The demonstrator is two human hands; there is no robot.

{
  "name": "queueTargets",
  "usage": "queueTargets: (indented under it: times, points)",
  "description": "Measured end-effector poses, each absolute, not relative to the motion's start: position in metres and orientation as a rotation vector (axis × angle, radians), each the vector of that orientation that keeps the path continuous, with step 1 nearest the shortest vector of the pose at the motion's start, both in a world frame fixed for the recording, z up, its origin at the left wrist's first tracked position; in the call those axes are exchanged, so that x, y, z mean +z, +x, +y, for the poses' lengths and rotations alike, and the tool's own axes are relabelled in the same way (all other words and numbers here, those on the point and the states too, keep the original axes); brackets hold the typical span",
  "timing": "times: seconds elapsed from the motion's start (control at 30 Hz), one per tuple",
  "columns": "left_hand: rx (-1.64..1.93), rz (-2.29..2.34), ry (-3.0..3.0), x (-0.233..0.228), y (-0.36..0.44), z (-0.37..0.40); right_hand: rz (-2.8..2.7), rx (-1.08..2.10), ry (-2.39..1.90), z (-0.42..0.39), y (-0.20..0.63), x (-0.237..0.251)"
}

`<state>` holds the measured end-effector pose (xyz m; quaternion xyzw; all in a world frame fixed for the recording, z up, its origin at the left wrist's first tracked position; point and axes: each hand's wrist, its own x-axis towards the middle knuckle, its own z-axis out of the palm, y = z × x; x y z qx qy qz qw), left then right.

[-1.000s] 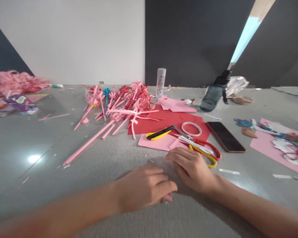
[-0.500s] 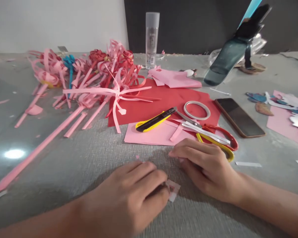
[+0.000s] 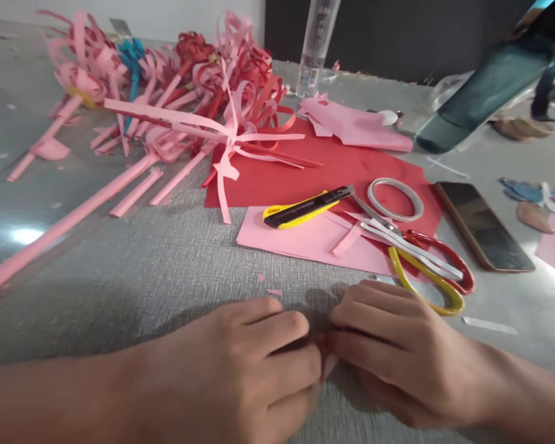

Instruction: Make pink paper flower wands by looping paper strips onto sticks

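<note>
Left hand (image 3: 254, 364) and right hand (image 3: 398, 351) fingertip to fingertip, both curled and pinching a small pink paper scrap (image 3: 329, 364) on the grey mat (image 3: 166, 271), just below the scissors (image 3: 420, 259).

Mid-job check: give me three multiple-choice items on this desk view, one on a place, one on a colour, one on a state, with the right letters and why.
1. The utility knife lies on:
A. pink paper
B. the phone
C. bare table

2. The scissors have handles of:
A. blue and green
B. red and yellow
C. both black

3. The left hand and right hand are:
A. far apart
B. lifted high
C. fingertips meeting over a small paper scrap

Answers: 1 A, pink sheet shows beneath it; 2 B, one loop of each colour; 3 C, fingers touch low on the table.
</note>
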<state>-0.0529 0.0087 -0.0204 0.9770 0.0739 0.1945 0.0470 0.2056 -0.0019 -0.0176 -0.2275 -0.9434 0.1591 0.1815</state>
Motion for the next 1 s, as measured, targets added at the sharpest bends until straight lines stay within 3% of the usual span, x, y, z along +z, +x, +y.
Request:
queueTargets:
  times: [1.0]
  points:
    - [0.47,0.234,2.968,-0.018,-0.058,0.016,-2.792,0.347,-0.662,-0.002,0.201,-0.013]
